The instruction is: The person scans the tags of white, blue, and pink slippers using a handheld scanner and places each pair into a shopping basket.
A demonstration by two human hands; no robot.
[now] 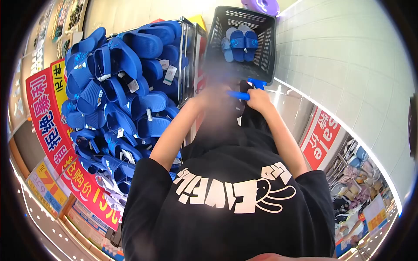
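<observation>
A dark plastic shopping basket [213,41] stands ahead of me, with perforated sides. In it lies a pair of blue slippers [244,41], with lighter blue ones partly behind them. My right hand [259,99] is closed round the basket's blue handle [238,95]. At the handle's other end is my left hand [211,98]; a dark blur over the view hides its fingers, so its grip cannot be made out. Several blue slippers [152,102] with white tags hang on a rack close to my left arm.
The metal rack frame [186,65] stands left of the basket. Red and yellow price signs [48,117] line its outer side. A purple object [263,6] is beyond the basket. At right are a pale tiled surface [331,52], a red sale sign [320,139] and piled footwear [357,174].
</observation>
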